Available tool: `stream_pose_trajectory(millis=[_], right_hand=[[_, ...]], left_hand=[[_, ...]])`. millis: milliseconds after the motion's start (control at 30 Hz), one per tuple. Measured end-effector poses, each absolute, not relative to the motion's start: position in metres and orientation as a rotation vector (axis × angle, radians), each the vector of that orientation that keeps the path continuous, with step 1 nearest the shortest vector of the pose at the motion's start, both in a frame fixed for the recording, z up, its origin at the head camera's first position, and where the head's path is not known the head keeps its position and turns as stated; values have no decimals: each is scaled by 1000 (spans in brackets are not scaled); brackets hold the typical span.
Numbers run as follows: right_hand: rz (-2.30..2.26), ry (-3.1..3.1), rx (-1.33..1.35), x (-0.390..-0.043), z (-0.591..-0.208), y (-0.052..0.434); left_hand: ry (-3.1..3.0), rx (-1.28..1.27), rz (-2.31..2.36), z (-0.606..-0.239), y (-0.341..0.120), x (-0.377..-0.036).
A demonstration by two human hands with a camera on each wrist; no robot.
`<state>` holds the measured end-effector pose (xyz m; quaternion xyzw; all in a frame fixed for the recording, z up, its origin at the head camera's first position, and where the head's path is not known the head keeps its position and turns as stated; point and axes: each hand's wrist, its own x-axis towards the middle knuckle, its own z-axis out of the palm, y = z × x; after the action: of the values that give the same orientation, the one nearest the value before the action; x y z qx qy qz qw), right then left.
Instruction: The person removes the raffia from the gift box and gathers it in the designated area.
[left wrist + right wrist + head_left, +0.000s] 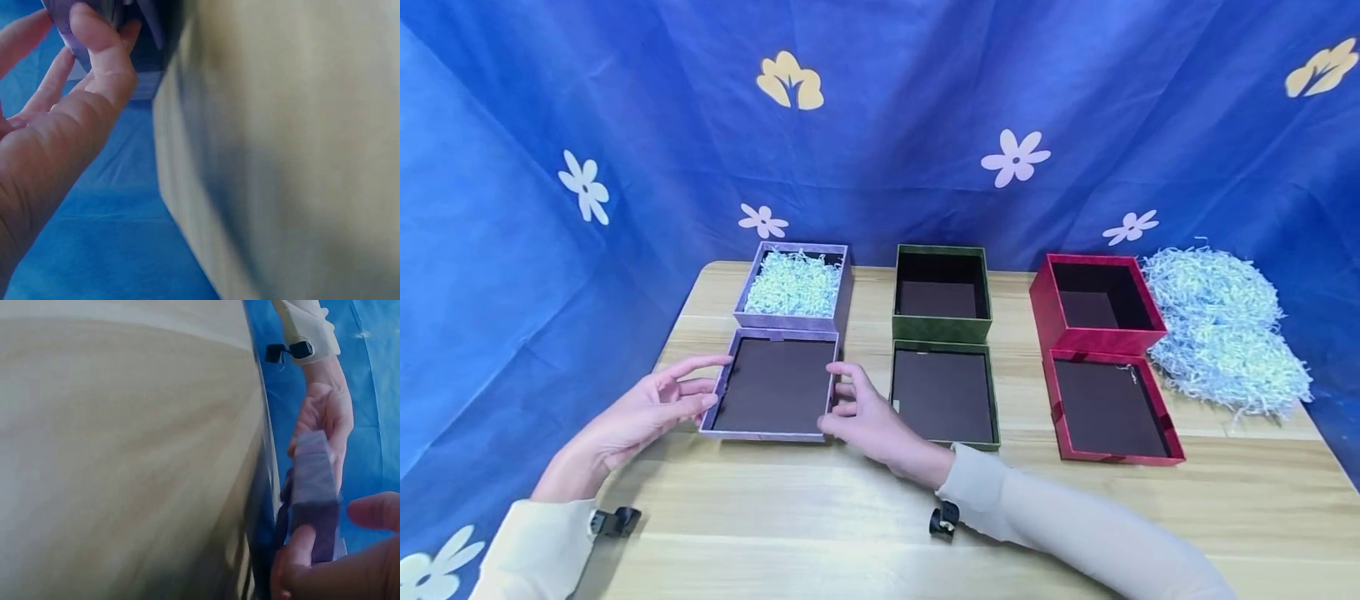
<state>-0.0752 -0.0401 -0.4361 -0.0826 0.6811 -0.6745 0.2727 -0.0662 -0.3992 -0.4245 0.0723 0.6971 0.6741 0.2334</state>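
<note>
Purple lid (772, 385) lies flat on the wooden table (865, 517), inner side up, dark lining showing. It's near-square, no clear long axis; its edges run square to the table front, far edge just beside the purple box (793, 287) full of pale shredded paper.

Left hand (651, 404): fingers straight and spread, fingertips at the lid's left rim. Left wrist view shows the thumb (103, 59) against the rim.

Right hand (865, 417): fingers loosely bent at the lid's right rim, touching it; thumb (300, 550) on the purple edge in the right wrist view. Can't tell if it grips or only touches.

Table also carries a green box (942, 293) with a green lid (943, 396) in front, a red box (1093, 304) with a red lid (1108, 408), and a heap of shredded paper (1221, 329) far right. Backdrop: blue cloth (880, 125) with flower prints.
</note>
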Motion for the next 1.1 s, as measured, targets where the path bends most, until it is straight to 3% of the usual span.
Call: stream_pose_trajectory(millis=[533, 800, 933, 1100], right_hand=[[-1634, 2034, -162, -73, -444, -57], [-1591, 2083, -221, -80, -424, -52], [-1519, 2212, -385, -95, -404, -42], [-1465, 2397, -613, -138, -377, -40]], left_hand=[[2168, 173, 1668, -438, -389, -55], [2143, 118, 1723, -436, -382, -61], [2200, 90, 1739, -426, -380, -73], [2196, 53, 1886, -414, -377, -96]])
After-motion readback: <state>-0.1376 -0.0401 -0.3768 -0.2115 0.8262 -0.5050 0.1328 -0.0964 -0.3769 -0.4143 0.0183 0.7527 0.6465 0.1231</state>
